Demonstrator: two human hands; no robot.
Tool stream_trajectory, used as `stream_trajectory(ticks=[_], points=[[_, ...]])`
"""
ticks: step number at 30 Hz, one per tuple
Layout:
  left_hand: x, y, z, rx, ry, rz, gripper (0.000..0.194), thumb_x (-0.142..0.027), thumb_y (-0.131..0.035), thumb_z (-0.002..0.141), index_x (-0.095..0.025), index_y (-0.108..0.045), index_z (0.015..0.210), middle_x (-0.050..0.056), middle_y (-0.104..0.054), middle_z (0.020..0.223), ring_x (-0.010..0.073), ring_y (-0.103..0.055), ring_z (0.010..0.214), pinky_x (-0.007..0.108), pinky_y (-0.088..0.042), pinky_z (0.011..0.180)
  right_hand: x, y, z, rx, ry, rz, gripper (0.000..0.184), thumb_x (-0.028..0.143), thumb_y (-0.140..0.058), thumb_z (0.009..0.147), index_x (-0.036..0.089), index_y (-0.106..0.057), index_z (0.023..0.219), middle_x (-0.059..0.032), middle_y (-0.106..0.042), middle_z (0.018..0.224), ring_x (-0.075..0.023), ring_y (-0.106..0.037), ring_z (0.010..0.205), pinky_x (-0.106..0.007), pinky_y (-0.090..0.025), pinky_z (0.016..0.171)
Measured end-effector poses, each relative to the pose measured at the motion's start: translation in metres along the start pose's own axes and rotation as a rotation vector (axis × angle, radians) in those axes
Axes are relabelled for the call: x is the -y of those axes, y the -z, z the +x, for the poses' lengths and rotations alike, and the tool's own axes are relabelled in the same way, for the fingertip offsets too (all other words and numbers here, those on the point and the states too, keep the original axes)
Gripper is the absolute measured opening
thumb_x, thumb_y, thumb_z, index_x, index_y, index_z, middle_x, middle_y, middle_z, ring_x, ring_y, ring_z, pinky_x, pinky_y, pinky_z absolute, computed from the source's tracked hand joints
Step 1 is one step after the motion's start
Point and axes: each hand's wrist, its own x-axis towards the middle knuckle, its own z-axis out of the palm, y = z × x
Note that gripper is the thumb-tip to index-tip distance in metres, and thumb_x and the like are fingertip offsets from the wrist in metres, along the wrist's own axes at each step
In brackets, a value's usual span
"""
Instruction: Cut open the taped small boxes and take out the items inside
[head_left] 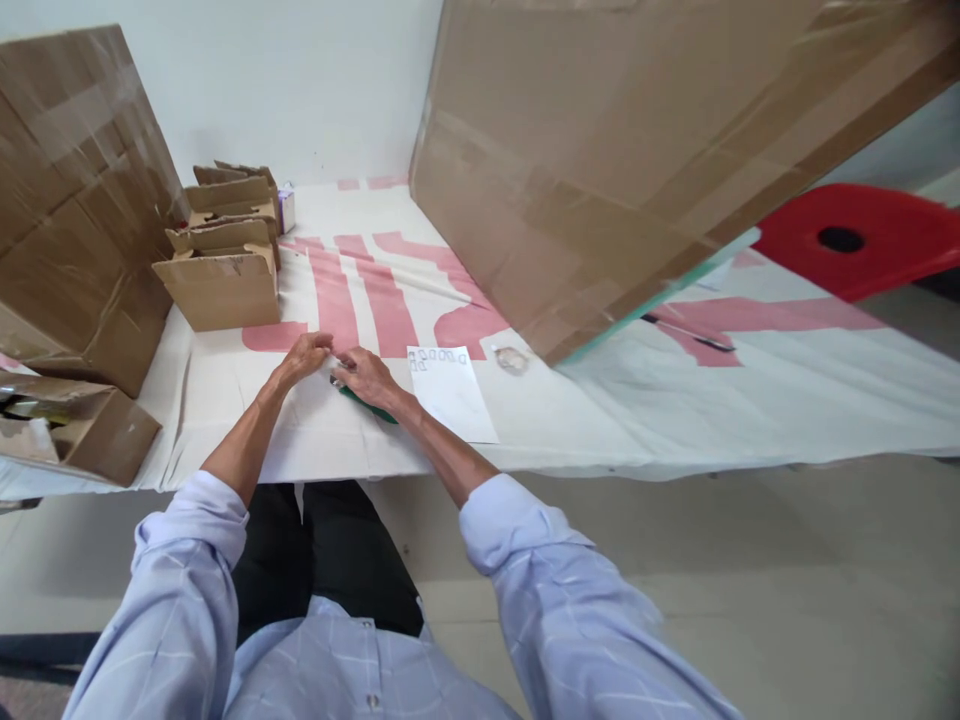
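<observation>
My left hand (309, 352) is above the table with its fingers pinched together. Whatever they hold, if anything, is too small to make out. Close beside it, my right hand (366, 378) is closed over a green-handled tool (382, 412) with a bit of shiny metal at its far end. The hand covers most of this tool, so its kind does not show. Just right of my right hand lies a white sheet of paper (457, 400) with a row of hand-drawn box-like marks along its top.
Small open cardboard boxes (229, 290) stand at the back left, beside a large carton (82, 200). Another open box (97, 430) sits front left. A big cardboard panel (600, 150) leans over the right side. A pen (709, 341) and a red stool (885, 240) are farther right.
</observation>
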Motion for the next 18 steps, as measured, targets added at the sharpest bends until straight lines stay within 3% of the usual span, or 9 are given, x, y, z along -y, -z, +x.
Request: stream_trajectory(ticks=[4, 7, 10, 14, 16, 18], points=[[-0.007, -0.005, -0.012, 0.025, -0.054, 0.14, 0.022, -0.022, -0.061, 0.071, -0.016, -0.075, 0.086, 0.002, -0.074, 0.085, 0.0253, -0.068, 0.095, 0.036, -0.058, 0.091, -0.006, 0.004, -0.005, -0.023, 0.038, -0.209, 0.027, 0.03, -0.066, 0.097, 0.02, -0.073, 0.12, -0.0114, -0.073, 0.124, -0.0251, -0.068, 0.112, -0.039, -0.053, 0.103], [-0.013, -0.01, -0.025, 0.041, -0.098, 0.231, 0.023, -0.017, -0.06, 0.071, -0.017, -0.077, 0.086, 0.005, -0.078, 0.096, 0.0271, -0.071, 0.101, 0.041, -0.056, 0.102, -0.009, 0.007, 0.003, -0.056, 0.036, -0.272, 0.029, 0.026, -0.057, 0.101, 0.017, -0.07, 0.125, -0.0159, -0.069, 0.13, -0.0277, -0.064, 0.118, -0.043, -0.049, 0.111], [-0.018, -0.014, -0.048, 0.05, -0.14, 0.307, 0.027, -0.014, -0.063, 0.073, -0.019, -0.08, 0.093, 0.009, -0.08, 0.113, 0.03, -0.071, 0.117, 0.045, -0.051, 0.115, -0.009, 0.009, 0.009, -0.055, 0.053, -0.317, 0.024, 0.022, -0.058, 0.098, 0.016, -0.072, 0.117, -0.0181, -0.069, 0.131, -0.0316, -0.061, 0.123, -0.048, -0.043, 0.119], [-0.016, 0.003, -0.105, -0.002, -0.133, 0.399, 0.041, -0.015, -0.066, 0.081, -0.022, -0.078, 0.119, 0.013, -0.072, 0.143, 0.0325, -0.06, 0.142, 0.053, -0.043, 0.127, -0.012, 0.012, -0.002, -0.037, 0.094, -0.315, 0.023, 0.022, -0.058, 0.097, 0.018, -0.072, 0.113, -0.0176, -0.071, 0.128, -0.034, -0.06, 0.125, -0.05, -0.042, 0.119], [-0.011, 0.023, -0.147, -0.114, -0.081, 0.493, 0.047, -0.016, -0.066, 0.086, -0.022, -0.073, 0.132, 0.015, -0.062, 0.158, 0.0344, -0.051, 0.152, 0.057, -0.041, 0.127, -0.018, 0.013, -0.016, -0.051, 0.125, -0.289, 0.026, 0.024, -0.057, 0.097, 0.018, -0.072, 0.117, -0.0174, -0.071, 0.128, -0.0348, -0.06, 0.126, -0.051, -0.045, 0.116], [-0.005, 0.044, -0.194, -0.306, 0.012, 0.639, 0.05, -0.018, -0.065, 0.09, -0.021, -0.068, 0.14, 0.017, -0.056, 0.162, 0.0356, -0.048, 0.154, 0.057, -0.042, 0.127, -0.028, 0.015, -0.034, -0.124, 0.188, -0.26, 0.027, 0.028, -0.059, 0.097, 0.019, -0.072, 0.118, -0.0168, -0.072, 0.123, -0.0347, -0.063, 0.12, -0.05, -0.049, 0.111]])
